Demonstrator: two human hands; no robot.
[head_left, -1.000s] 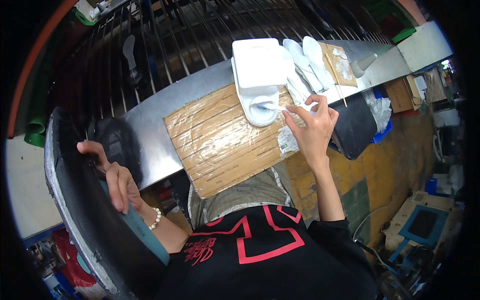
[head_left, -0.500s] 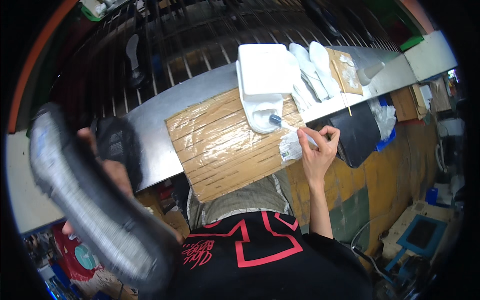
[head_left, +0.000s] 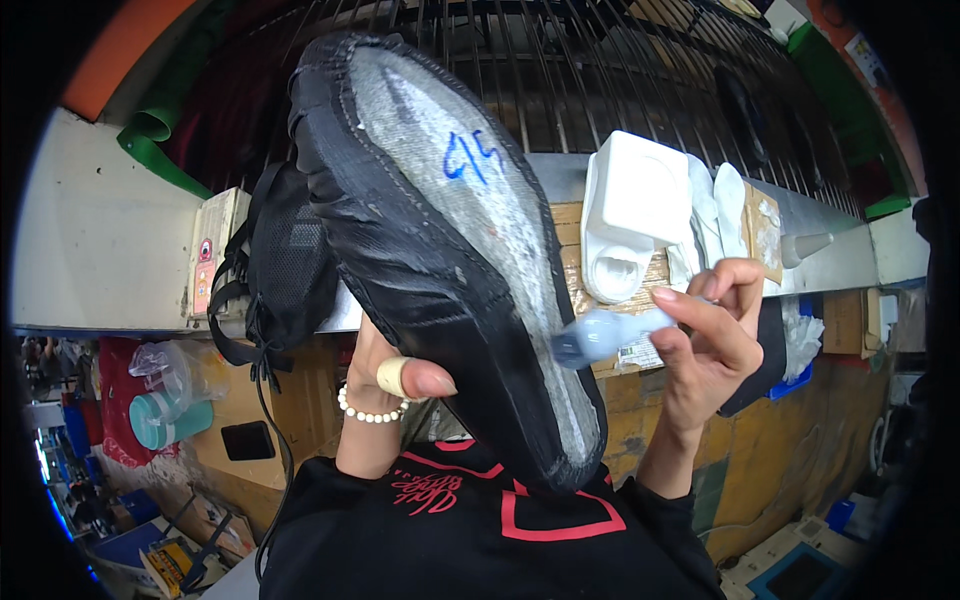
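Note:
A black shoe upper [head_left: 410, 260], its grey fabric underside [head_left: 470, 190] facing me with a blue handwritten mark, fills the middle of the view. My left hand [head_left: 385, 375] grips it from the left edge, thumb in front with a beige band round it; the other fingers are hidden behind. Pinched in the fingers of my right hand [head_left: 715, 340] is a small brush [head_left: 605, 335] with a pale handle and a blue-grey head. Motion blurs the brush. Its head is at the shoe's right edge near the heel; whether it touches I cannot tell.
Beyond the brush a white plastic container [head_left: 640, 190] with an open cup stands on plastic-covered cardboard. Several white shoe-shaped pieces [head_left: 730, 210] lie beside it. A black bag [head_left: 290, 250] sits at the left, near a phone [head_left: 248, 441]. Metal rods run across the back.
The shoe has come from the far left to the middle, its underside turned into view. My right hand has brought the brush from the container's cup to the shoe's edge.

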